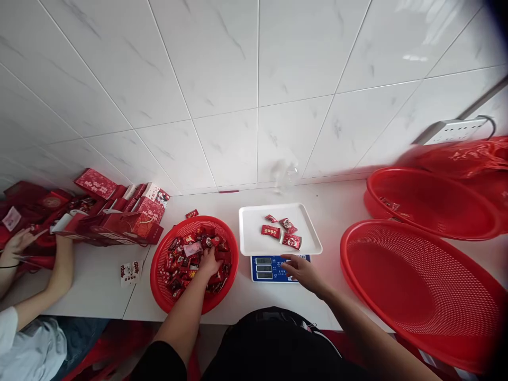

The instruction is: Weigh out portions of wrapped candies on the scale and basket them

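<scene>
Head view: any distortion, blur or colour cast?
Head view: strong wide-angle bend, tile lines curve and the empty baskets stretch; right-edge red bags are smeared; corners vignette dark; a pink cast falls on the wall near the red boxes.

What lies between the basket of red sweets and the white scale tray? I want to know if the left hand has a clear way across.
Nothing visible does. The left hand is in the sweets in the basket; the white tray sits just beside its rim, with only bare table between. The right hand rests at the scale's front, off that line.
</scene>
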`<action>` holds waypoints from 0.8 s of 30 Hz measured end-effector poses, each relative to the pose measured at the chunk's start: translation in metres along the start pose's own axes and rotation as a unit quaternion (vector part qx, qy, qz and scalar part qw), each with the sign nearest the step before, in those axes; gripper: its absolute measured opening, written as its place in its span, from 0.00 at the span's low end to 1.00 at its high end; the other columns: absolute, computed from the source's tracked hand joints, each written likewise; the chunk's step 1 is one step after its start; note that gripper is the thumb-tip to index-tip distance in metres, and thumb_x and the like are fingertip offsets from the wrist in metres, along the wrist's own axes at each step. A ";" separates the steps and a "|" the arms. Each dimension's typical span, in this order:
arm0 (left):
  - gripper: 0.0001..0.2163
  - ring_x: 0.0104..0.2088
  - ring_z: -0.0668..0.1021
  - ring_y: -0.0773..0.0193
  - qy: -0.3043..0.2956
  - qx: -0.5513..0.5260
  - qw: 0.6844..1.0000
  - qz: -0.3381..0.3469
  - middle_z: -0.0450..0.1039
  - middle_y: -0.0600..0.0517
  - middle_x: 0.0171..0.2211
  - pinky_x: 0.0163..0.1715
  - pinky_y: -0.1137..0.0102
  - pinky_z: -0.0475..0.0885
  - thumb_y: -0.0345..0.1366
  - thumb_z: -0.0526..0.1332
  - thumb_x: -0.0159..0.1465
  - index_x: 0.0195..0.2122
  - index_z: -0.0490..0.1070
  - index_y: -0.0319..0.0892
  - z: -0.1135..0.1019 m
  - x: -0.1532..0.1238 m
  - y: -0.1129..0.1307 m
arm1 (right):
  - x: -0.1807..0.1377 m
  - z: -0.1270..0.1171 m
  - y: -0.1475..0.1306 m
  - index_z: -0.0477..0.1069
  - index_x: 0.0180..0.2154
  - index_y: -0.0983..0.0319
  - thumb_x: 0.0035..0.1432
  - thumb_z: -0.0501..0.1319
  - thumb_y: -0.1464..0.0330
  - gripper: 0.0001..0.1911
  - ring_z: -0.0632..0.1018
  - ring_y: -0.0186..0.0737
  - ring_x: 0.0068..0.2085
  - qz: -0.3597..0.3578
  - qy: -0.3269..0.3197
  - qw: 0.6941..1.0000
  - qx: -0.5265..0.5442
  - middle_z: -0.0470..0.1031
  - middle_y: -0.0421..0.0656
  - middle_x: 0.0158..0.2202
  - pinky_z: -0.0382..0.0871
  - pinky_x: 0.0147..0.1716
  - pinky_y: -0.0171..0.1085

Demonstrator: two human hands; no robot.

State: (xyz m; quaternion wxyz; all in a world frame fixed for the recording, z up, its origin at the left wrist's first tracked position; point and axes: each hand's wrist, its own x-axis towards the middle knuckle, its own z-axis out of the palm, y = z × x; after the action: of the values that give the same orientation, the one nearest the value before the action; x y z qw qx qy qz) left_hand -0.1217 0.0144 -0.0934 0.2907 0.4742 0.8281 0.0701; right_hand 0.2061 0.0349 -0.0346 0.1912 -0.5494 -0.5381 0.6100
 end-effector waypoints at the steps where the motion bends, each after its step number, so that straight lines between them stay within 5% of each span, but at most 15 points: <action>1: 0.32 0.59 0.59 0.47 -0.013 0.013 1.000 0.001 0.51 0.39 0.60 0.55 0.60 0.54 0.33 0.63 0.48 0.56 0.56 0.42 0.001 0.002 0.002 | 0.000 0.001 -0.002 0.68 0.44 0.61 0.50 0.60 0.61 0.20 0.75 0.36 0.30 0.000 -0.003 1.000 -0.003 0.74 0.41 0.31 0.69 0.28 0.35; 6: 0.44 0.63 0.47 0.42 -0.069 0.063 0.996 0.010 0.42 0.40 0.64 0.54 0.53 0.53 0.29 0.66 0.40 0.60 0.50 0.47 0.004 0.008 0.015 | -0.002 0.002 -0.004 0.67 0.45 0.62 0.51 0.59 0.61 0.20 0.75 0.37 0.32 -0.004 -0.014 1.000 -0.020 0.73 0.42 0.33 0.68 0.30 0.36; 10: 0.45 0.62 0.50 0.42 -0.074 0.089 0.993 0.031 0.47 0.41 0.62 0.52 0.53 0.55 0.27 0.65 0.41 0.61 0.48 0.51 0.002 0.008 0.021 | -0.003 0.002 0.003 0.68 0.45 0.61 0.51 0.59 0.61 0.19 0.75 0.38 0.32 -0.004 -0.017 1.000 -0.015 0.74 0.42 0.32 0.68 0.30 0.37; 18: 0.26 0.52 0.67 0.47 -0.055 0.062 0.995 0.060 0.68 0.43 0.50 0.46 0.62 0.63 0.29 0.64 0.46 0.49 0.66 0.47 -0.009 0.026 0.023 | -0.003 0.002 0.010 0.66 0.47 0.60 0.53 0.56 0.59 0.20 0.75 0.38 0.34 -0.003 -0.038 0.999 -0.029 0.74 0.43 0.35 0.68 0.32 0.37; 21: 0.11 0.43 0.74 0.56 -0.051 0.022 0.996 0.067 0.73 0.46 0.41 0.41 0.67 0.65 0.33 0.58 0.55 0.40 0.70 0.44 -0.014 0.032 0.016 | -0.004 0.000 0.012 0.66 0.47 0.61 0.53 0.56 0.59 0.21 0.75 0.39 0.34 -0.002 -0.029 0.999 -0.028 0.74 0.43 0.35 0.68 0.32 0.37; 24: 0.11 0.39 0.75 0.60 -0.041 -0.014 0.997 0.057 0.75 0.47 0.38 0.38 0.70 0.67 0.35 0.50 0.61 0.38 0.70 0.41 -0.018 0.032 0.005 | -0.006 0.000 0.012 0.66 0.47 0.61 0.53 0.56 0.60 0.21 0.75 0.40 0.34 0.002 -0.030 0.999 -0.024 0.73 0.43 0.36 0.68 0.33 0.38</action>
State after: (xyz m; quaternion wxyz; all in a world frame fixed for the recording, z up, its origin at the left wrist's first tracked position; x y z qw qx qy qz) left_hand -0.1404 0.0463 -0.0901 0.3265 0.5187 0.7863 0.0785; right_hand 0.2121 0.0259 -0.0421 0.1604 -0.5360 -0.5572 0.6136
